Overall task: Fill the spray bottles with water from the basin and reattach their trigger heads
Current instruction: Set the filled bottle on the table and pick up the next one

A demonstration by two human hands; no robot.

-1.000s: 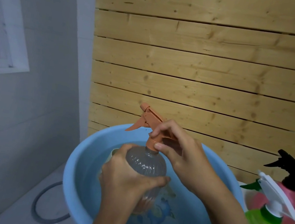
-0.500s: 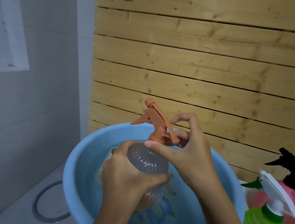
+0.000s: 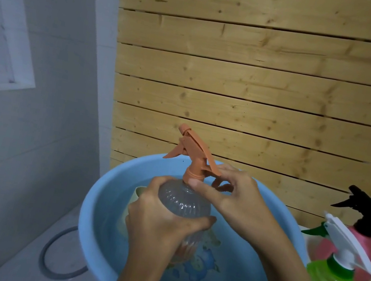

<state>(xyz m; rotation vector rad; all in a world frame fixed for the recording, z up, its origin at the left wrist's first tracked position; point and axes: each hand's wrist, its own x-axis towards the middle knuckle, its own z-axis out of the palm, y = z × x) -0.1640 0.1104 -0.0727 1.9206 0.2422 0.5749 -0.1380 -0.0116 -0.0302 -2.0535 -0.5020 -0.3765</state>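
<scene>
The left hand (image 3: 159, 225) grips the clear ribbed bottle (image 3: 184, 204) (held above the blue basin (image 3: 99, 202)); the right hand's (image 3: 233, 198) fingers (image 3: 199, 184) seemingly pinch the orange trigger head's (image 3: 192, 151) collar.

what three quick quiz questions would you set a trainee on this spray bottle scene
1. True or false: the left hand holds the clear bottle by its body.
2. Which colour is the trigger head on the pink bottle? A white, B black, C orange.
3. Fill in: the right hand pinches the collar of the orange trigger head above the blue ____.
Key: 1 true; 2 B; 3 basin.
</scene>
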